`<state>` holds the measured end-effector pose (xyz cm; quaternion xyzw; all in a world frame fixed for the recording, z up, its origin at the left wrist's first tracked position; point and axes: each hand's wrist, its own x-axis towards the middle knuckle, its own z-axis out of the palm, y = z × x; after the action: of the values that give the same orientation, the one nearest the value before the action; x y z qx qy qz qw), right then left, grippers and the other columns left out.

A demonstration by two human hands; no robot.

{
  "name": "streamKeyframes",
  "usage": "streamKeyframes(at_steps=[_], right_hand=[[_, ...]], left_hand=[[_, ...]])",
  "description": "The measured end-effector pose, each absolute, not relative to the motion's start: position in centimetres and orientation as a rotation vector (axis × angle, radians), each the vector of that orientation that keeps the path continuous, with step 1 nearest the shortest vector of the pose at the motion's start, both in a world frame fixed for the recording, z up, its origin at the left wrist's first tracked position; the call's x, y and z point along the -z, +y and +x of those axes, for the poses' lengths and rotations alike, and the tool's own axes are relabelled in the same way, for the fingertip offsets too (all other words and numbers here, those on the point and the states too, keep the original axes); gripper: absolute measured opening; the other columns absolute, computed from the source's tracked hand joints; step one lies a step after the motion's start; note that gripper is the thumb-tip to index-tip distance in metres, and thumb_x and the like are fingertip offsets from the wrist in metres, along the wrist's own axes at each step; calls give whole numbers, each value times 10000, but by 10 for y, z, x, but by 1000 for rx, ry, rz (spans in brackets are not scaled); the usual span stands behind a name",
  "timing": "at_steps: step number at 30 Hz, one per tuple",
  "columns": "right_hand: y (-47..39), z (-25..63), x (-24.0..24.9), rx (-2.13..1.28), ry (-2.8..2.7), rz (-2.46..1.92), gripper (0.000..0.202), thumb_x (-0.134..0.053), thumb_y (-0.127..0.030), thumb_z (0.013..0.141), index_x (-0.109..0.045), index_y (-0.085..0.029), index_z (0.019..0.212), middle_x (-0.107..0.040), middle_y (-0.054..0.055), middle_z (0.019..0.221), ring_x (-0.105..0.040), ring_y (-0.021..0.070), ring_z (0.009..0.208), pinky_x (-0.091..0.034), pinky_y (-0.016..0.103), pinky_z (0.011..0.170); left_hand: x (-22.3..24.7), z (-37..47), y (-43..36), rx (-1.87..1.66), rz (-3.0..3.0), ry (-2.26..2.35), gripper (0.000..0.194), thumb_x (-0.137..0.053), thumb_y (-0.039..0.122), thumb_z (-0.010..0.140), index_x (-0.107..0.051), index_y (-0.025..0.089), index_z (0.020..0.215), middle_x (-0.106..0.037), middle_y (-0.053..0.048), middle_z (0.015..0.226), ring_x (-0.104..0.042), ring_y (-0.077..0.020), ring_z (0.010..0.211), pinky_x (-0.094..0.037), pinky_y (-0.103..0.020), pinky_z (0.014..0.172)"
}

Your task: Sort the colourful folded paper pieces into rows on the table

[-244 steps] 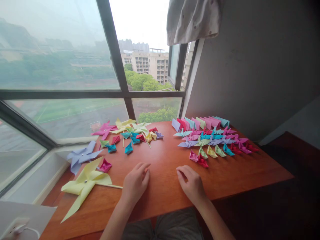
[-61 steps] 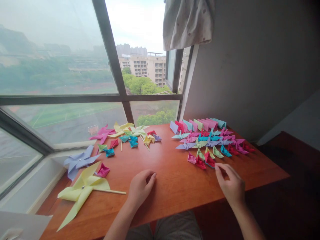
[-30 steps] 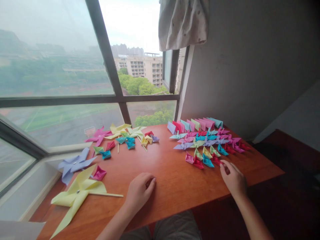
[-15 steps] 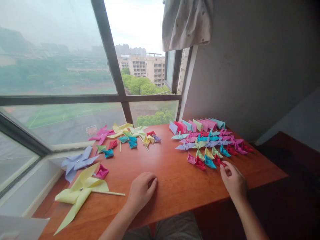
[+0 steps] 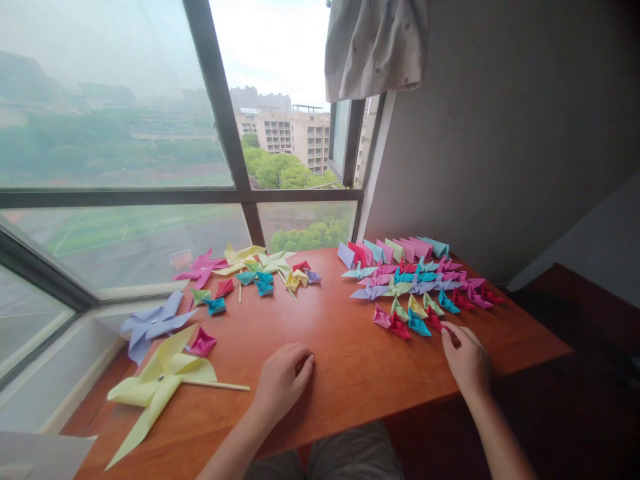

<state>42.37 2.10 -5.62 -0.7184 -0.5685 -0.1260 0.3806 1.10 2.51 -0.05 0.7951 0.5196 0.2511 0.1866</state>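
The right hand (image 5: 466,357) reaches to a dark red paper boat (image 5: 434,323) at the right end of the nearest boats; its grip is at the boat's right tip, but whether it pinches the paper I cannot tell. A blue boat (image 5: 419,323) lies just left of that boat, a pale green boat (image 5: 433,304) on its far side. The left hand (image 5: 283,381) rests near the middle of the surface (image 5: 345,373), grip released, fingers loosely curled. Left of it lies a large yellow pinwheel (image 5: 161,378), its stick (image 5: 220,385) pointing toward the wrist
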Motion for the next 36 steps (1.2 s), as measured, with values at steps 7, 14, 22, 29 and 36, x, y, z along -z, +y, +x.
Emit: streamKeyframes(at_steps=[7, 14, 22, 29, 36], right_hand=[[23, 429, 61, 337, -1491, -1811, 409, -446, -459, 925, -728, -168, 978, -694, 107, 891, -624, 220, 795, -455, 323, 730], [21, 425, 58, 381, -1463, -1815, 413, -469, -462, 906, -687, -147, 1059, -662, 104, 815, -586, 248, 786, -443, 374, 785], [9, 384, 34, 410, -1398, -1656, 300, -523, -360, 918, -687, -154, 1061, -675, 105, 874, -589, 206, 724, -481, 332, 718], [11, 283, 25, -16, -1757, -1306, 212, -501, -223, 937, -668, -206, 1068, -701, 78, 968, -668, 195, 885, -535, 301, 787], [17, 242, 32, -224, -1892, -1268, 238, -463, -211, 937, -670, -201, 1055, -694, 54, 856, -675, 170, 776, -537, 261, 701]], left_hand=[[0, 12, 25, -725, 2219, 1454, 195, -487, 255, 893, -666, 217, 826, -667, -45, 765, -593, -196, 733, -434, -277, 675], [0, 11, 25, -700, 2234, 1461, 186, -483, 248, 896, -653, 219, 826, -666, -44, 775, -593, -199, 746, -436, -279, 686], [1, 11, 25, -728, 2192, 1484, 187, -494, 251, 897, -674, 222, 857, -692, -39, 797, -622, -193, 750, -453, -267, 695], [-3, 3, 39, -885, 2029, 1454, 238, -490, 254, 896, -715, 190, 932, -732, -44, 831, -644, -162, 691, -484, -247, 655], [-26, -46, 92, -925, 2077, 1818, 269, -486, 300, 880, -692, 178, 1001, -732, -49, 927, -669, -171, 726, -518, -258, 660]])
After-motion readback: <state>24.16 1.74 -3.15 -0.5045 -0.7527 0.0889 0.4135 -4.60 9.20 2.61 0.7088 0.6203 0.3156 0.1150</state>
